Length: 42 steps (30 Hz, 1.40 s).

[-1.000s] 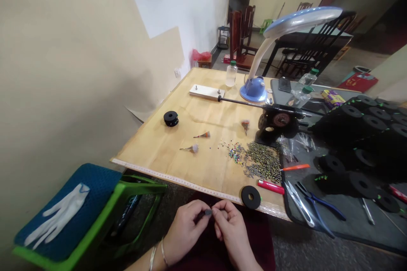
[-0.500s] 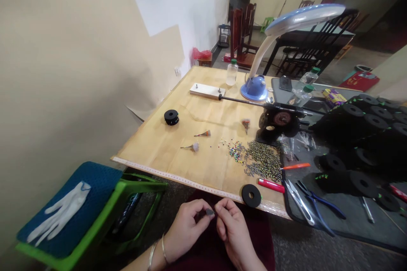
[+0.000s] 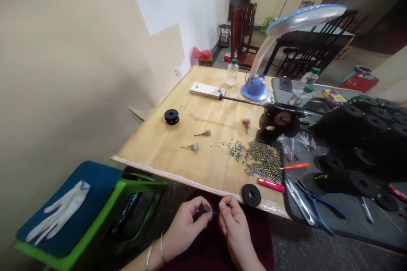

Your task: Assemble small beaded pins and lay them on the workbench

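Observation:
My left hand [image 3: 186, 226] pinches a small grey piece [image 3: 207, 208] between thumb and forefinger, below the front edge of the wooden table [image 3: 165, 144]. My right hand [image 3: 232, 226] is curled beside it, fingertips pinched a little apart from the piece; what they hold is too small to see. Just beyond the hands a black foam disc [image 3: 251, 195] lies at the table edge next to a red lighter [image 3: 271, 185]. A heap of small dark tubes [image 3: 262, 161] and coloured beads [image 3: 235, 151] lies farther in.
A blue desk lamp [image 3: 254, 87], a black winding device [image 3: 280, 123], pliers and scissors [image 3: 305, 201] on a dark mat, and stacks of black foam spools [image 3: 359, 135] stand at the right. A green stool [image 3: 95, 216] with a white glove [image 3: 59, 216] is at the left.
My hands have drawn slightly apart; the right fingertips have left the grey piece, which stays in the left hand. The view shifted a little.

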Each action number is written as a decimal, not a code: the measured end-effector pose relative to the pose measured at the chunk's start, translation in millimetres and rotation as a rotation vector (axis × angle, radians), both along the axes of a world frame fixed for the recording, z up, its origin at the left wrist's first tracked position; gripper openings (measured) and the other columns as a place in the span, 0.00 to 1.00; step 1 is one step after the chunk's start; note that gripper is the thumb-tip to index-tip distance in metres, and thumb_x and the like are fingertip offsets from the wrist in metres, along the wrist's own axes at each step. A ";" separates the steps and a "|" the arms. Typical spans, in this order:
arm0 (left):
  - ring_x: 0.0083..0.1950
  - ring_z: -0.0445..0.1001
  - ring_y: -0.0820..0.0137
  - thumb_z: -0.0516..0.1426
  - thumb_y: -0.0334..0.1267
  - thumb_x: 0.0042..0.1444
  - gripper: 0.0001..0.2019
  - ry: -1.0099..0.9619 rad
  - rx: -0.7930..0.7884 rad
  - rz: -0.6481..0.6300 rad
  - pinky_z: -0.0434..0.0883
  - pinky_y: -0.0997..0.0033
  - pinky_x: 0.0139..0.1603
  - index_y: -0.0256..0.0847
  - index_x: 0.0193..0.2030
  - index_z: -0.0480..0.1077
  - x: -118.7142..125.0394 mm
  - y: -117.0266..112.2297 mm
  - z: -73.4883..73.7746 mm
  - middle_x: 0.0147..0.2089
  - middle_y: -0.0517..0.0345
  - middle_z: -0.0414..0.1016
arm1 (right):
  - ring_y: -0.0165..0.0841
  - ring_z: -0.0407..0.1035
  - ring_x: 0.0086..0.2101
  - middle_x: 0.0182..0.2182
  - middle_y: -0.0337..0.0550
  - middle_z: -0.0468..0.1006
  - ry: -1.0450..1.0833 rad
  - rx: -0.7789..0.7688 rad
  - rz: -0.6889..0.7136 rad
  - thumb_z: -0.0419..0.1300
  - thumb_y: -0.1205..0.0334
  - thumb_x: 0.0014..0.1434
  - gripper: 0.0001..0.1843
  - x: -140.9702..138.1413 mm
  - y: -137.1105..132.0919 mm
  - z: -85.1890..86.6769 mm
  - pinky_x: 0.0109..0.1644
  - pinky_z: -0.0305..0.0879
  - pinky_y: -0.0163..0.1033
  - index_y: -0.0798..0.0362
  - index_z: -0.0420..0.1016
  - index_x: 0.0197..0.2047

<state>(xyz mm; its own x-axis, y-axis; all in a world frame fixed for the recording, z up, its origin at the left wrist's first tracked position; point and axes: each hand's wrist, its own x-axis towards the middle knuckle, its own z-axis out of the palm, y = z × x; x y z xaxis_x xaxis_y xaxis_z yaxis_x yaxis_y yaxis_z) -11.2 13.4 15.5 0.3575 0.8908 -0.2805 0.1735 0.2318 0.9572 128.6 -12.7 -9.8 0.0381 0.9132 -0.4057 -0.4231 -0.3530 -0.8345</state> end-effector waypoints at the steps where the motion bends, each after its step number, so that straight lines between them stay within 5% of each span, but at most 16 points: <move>1: 0.27 0.66 0.73 0.56 0.33 0.53 0.03 -0.025 -0.033 0.008 0.66 0.75 0.30 0.39 0.29 0.67 0.4 0.4 -0.1 0.25 0.62 0.68 | 0.20 0.41 0.14 0.13 0.22 0.52 -0.015 0.003 0.005 0.63 0.40 0.52 0.24 -0.2 0.0 0.9 0.17 0.37 0.29 0.51 0.61 0.29; 8: 0.28 0.64 0.72 0.57 0.32 0.48 0.03 0.008 -0.012 0.056 0.64 0.75 0.32 0.39 0.25 0.66 4.5 1.7 -3.4 0.24 0.63 0.66 | 0.21 0.42 0.15 0.13 0.22 0.51 -0.066 0.010 0.041 0.61 0.39 0.52 0.23 -2.8 1.5 2.8 0.17 0.38 0.29 0.51 0.61 0.29; 17: 0.27 0.67 0.71 0.56 0.36 0.53 0.07 0.138 0.046 0.021 0.64 0.75 0.31 0.37 0.28 0.73 2.4 5.4 0.8 0.25 0.59 0.73 | 0.25 0.47 0.18 0.16 0.26 0.56 -0.074 0.007 0.095 0.62 0.42 0.53 0.20 -0.6 4.2 5.1 0.22 0.43 0.31 0.51 0.64 0.29; 26: 0.31 0.67 0.70 0.56 0.38 0.55 0.07 0.078 0.084 0.012 0.64 0.74 0.33 0.38 0.31 0.71 -4.6 12.7 8.2 0.27 0.59 0.71 | 0.25 0.44 0.20 0.16 0.28 0.53 -0.344 0.048 0.263 0.60 0.60 0.52 0.12 1.5 1.2 6.0 0.23 0.41 0.33 0.52 0.62 0.22; 36: 0.36 0.71 0.66 0.56 0.41 0.54 0.08 0.050 0.067 0.185 0.67 0.69 0.40 0.38 0.33 0.73 0.9 15.6 5.7 0.31 0.56 0.75 | 0.26 0.47 0.20 0.16 0.30 0.56 -0.345 0.077 0.175 0.55 0.65 0.45 0.07 1.0 1.4 11.3 0.23 0.43 0.32 0.51 0.59 0.20; 39: 0.33 0.70 0.67 0.58 0.43 0.53 0.09 0.036 0.050 0.308 0.67 0.70 0.37 0.38 0.34 0.73 -8.7 23.4 7.4 0.31 0.57 0.74 | 0.25 0.45 0.19 0.16 0.28 0.55 -0.246 0.026 0.131 0.57 0.63 0.47 0.08 2.9 0.5 9.8 0.21 0.42 0.31 0.51 0.60 0.21; 42: 0.28 0.65 0.71 0.58 0.41 0.52 0.09 0.028 -0.015 0.264 0.63 0.73 0.31 0.38 0.34 0.74 -19.8 28.3 10.4 0.28 0.60 0.72 | 0.23 0.43 0.16 0.14 0.25 0.53 -0.105 -0.021 0.099 0.59 0.57 0.49 0.11 3.7 0.3 9.2 0.19 0.40 0.30 0.50 0.60 0.24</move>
